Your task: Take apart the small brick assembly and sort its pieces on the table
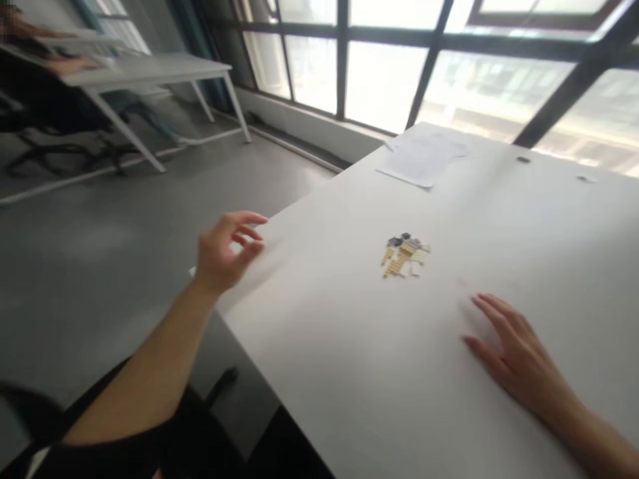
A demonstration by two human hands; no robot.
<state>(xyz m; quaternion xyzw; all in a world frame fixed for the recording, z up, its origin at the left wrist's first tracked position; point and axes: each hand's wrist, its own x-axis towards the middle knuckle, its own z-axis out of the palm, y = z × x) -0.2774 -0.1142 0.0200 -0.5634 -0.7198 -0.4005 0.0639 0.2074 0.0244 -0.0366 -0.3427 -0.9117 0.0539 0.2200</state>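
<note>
A small pile of tan, grey and dark building-brick pieces lies on the white table. My left hand hovers by the table's left edge, fingers curved and apart, with nothing between them. To the right of the pile, my right hand is low over the tabletop or resting on it; which one I cannot tell. Its thumb and fingers are stretched apart, and no object shows in it. Neither hand touches the pieces.
White paper sheets lie at the table's far corner. A dark round spot and a small pale item are near the back edge. Windows stand behind. Across the floor, a person sits at another white table.
</note>
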